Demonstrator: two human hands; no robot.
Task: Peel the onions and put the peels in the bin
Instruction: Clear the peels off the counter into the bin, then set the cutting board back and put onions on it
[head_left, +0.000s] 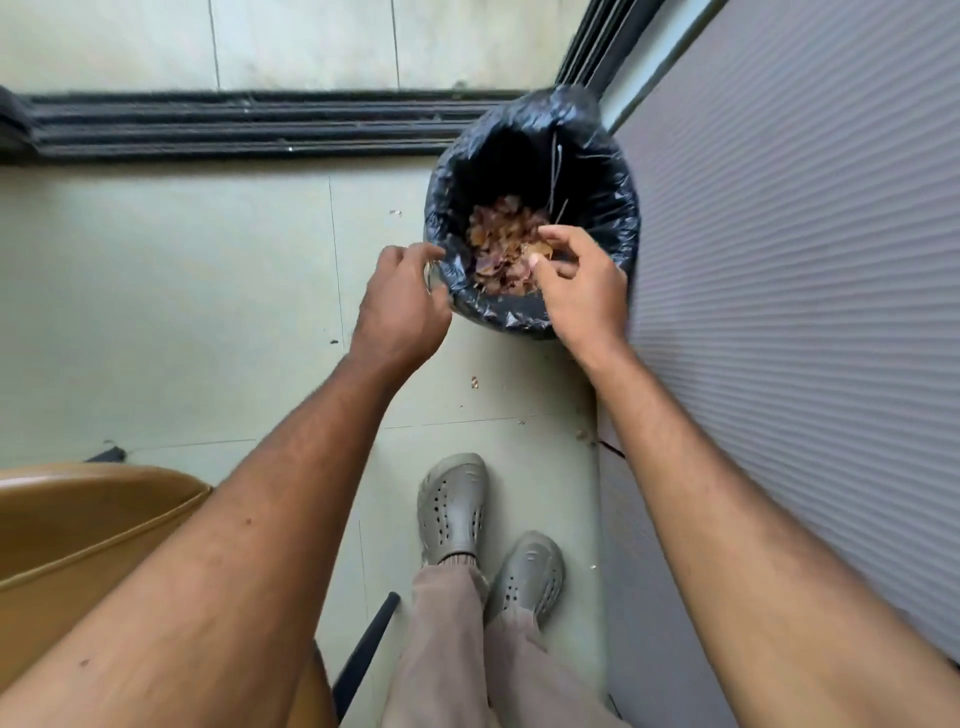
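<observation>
Peels going into bin; both hands at the rim.

Bin (597, 156), lined with a black bag, stands on the floor (208, 286) beside a ribbed wall (805, 260). Onion peels (501, 234) lie heaped inside, brown and purple. Right hand (582, 291) hovers over the opening, fingers (558, 235) curled, pinching what looks like a scrap of peel (540, 253). Left hand (402, 299) is at the near rim, fingers curled; a glint at its fingers may be something held, cannot tell. Judgement: peels are papery, near weightless, brittle, likely to cling to skin; pinch lightly at an edge, release low inside the bag. A few flecks (474, 383) lie on the floor.
</observation>
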